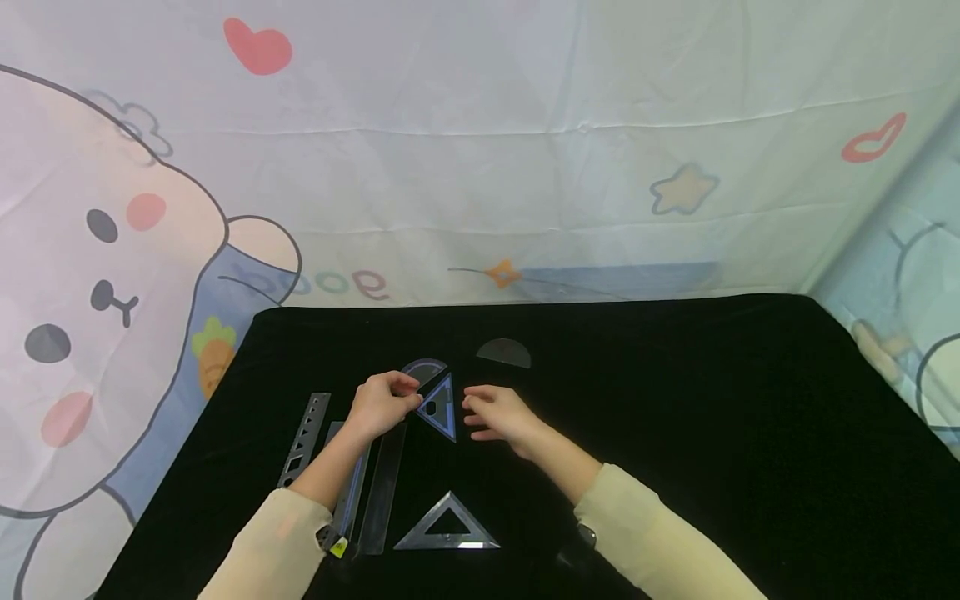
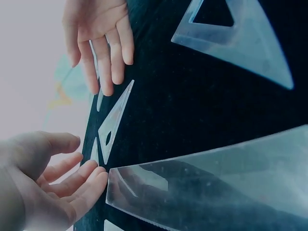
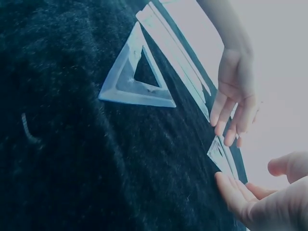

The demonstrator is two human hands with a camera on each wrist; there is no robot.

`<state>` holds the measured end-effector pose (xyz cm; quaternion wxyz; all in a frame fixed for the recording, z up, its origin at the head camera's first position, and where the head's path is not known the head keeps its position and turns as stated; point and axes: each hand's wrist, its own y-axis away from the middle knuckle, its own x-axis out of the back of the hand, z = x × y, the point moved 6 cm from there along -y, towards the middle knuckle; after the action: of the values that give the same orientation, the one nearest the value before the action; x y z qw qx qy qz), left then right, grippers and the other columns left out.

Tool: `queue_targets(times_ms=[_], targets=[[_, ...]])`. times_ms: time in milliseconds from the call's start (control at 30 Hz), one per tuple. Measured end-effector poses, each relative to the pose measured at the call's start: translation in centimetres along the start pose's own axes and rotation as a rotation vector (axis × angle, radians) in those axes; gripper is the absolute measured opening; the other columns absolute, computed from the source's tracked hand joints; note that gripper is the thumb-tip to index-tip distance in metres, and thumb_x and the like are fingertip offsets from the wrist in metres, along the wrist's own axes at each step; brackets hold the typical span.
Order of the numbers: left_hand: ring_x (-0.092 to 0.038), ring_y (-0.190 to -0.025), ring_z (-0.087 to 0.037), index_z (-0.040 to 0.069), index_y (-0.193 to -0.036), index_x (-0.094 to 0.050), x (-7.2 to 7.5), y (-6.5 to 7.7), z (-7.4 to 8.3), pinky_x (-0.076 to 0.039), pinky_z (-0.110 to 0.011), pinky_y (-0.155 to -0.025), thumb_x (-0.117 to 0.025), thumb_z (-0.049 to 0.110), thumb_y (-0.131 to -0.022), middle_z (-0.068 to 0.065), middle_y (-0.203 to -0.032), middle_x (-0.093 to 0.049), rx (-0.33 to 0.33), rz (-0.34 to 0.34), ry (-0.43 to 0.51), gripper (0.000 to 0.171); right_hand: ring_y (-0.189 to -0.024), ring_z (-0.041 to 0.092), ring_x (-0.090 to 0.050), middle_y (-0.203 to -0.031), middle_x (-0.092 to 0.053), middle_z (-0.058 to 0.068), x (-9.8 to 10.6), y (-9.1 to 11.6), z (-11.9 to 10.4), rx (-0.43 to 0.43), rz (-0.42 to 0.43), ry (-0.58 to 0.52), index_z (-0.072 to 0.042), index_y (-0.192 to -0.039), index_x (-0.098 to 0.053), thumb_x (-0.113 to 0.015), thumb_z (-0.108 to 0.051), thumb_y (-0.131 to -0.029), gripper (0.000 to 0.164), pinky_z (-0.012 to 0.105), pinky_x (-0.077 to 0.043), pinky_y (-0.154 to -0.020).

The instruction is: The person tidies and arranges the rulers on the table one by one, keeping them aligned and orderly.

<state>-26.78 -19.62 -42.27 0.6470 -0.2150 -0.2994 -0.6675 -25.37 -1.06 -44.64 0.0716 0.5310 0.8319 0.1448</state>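
Note:
A small blue-edged set square (image 1: 448,410) lies on the black cloth between the two hands. My left hand (image 1: 381,404) is at its left corner, fingers loosely bent and thumb apart in the left wrist view; whether the fingertips touch it is unclear. My right hand (image 1: 504,415) hovers just to its right, fingers relaxed and holding nothing. Behind the set square is a blue-edged protractor (image 1: 424,367), partly hidden by the left hand. A larger clear set square (image 1: 426,533) lies nearer the body. Beside the left forearm is a wide clear ruler (image 1: 382,492).
A clear half-round protractor (image 1: 505,352) lies farther back. Left of the wide ruler are a blue-marked ruler (image 1: 351,500), partly under the left forearm, and a ruler with cut-out shapes (image 1: 309,429). A printed curtain (image 1: 480,183) hangs behind the table's back edge.

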Motion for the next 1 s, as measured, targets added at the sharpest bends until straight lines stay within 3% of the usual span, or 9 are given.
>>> queue_targets(times_ms=[233, 567, 1000], targets=[[-0.064, -0.074, -0.02, 0.004, -0.105, -0.063, -0.4, -0.7, 0.2, -0.053, -0.026, -0.061, -0.064, 0.015, -0.084, -0.01, -0.094, -0.067, 0.023, -0.024, -0.004, 0.025, -0.114, 0.03, -0.054, -0.134, -0.046, 0.02, -0.5, -0.4, -0.1, -0.051, -0.003, -0.049, -0.004, -0.137, -0.038, -0.045, -0.022, -0.096, 0.046, 0.037, -0.052, -0.084], [-0.064, -0.069, -0.019, 0.003, -0.106, -0.064, -0.7, -1.1, 0.9, -0.053, -0.026, -0.057, -0.063, 0.015, -0.084, -0.009, -0.093, -0.068, 0.023, -0.049, -0.021, 0.026, -0.111, 0.028, -0.055, -0.132, -0.047, 0.018, -1.3, -1.0, 0.0, -0.076, 0.015, -0.097, -0.003, -0.136, -0.039, -0.045, -0.021, -0.096, 0.045, 0.034, -0.054, -0.08], [-0.061, -0.068, -0.015, 0.006, -0.103, -0.066, -1.2, -1.1, 1.0, -0.048, -0.025, -0.057, -0.065, 0.016, -0.081, -0.005, -0.088, -0.068, 0.034, -0.032, -0.052, 0.024, -0.108, 0.027, -0.055, -0.124, -0.051, 0.018, -1.5, -1.3, 0.5, -0.097, 0.039, -0.141, -0.002, -0.134, -0.041, -0.047, -0.017, -0.095, 0.043, 0.034, -0.054, -0.079]])
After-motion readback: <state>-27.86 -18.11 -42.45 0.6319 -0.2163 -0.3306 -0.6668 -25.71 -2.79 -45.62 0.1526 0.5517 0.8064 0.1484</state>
